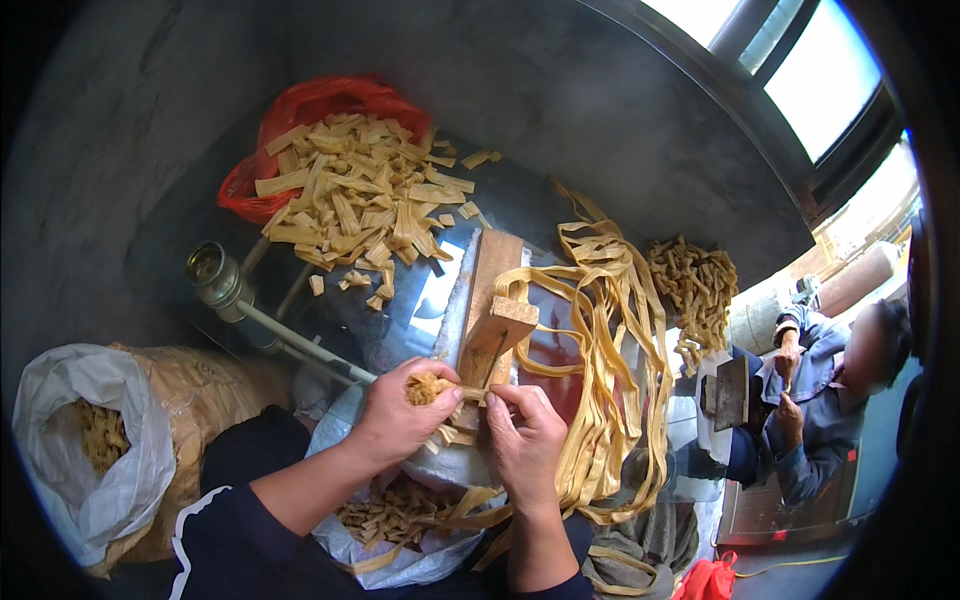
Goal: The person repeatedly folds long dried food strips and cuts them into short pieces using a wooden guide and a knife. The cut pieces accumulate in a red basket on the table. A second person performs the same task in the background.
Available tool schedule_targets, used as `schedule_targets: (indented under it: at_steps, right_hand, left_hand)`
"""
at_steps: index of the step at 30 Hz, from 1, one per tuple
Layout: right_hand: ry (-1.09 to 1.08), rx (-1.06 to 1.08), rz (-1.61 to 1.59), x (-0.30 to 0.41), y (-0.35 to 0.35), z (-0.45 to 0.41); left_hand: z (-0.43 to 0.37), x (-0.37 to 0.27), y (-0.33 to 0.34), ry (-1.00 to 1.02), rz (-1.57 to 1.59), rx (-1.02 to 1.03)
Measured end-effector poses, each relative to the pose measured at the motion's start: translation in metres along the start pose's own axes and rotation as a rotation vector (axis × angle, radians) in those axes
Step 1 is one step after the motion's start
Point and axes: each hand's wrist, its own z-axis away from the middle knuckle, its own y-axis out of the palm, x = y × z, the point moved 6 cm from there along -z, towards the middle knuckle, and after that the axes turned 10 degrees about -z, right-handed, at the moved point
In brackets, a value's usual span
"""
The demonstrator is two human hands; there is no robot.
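My left hand (405, 409) grips a bunched tan fibrous piece (426, 387) between thumb and fingers. From it a narrow strip (474, 393) runs across to the fingertips of my right hand (525, 427), which pinch it. Both hands are over the lower end of a wooden board (487, 277). A wooden block (501, 324) stands up from this board, and a thin metal rod (495, 360) slants from the block down to the strip. Long flat tan strips (611, 360) hang in loops right of the board. Below my hands, short pieces (390, 514) fill a white sack (375, 574).
Cut strips (360, 187) are heaped by a red plastic bag (345, 94) on the glass tabletop. Knotted pieces (690, 285) lie at the right. An open sack (90, 450) stands at left, near a metal frame (300, 337). A co-worker (810, 412) sits at far right.
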Motion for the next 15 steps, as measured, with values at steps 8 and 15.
schedule_targets:
  at_steps: [8,15]
  right_hand:
    - [-0.107,-0.180,-0.001,-0.012,-0.017,0.013]
    - [-0.121,-0.197,-0.292,-0.012,-0.019,0.027]
  left_hand:
    - [0.009,0.007,-0.017,-0.292,0.458,0.128]
    - [0.062,-0.008,-0.013,0.315,-0.458,1.003]
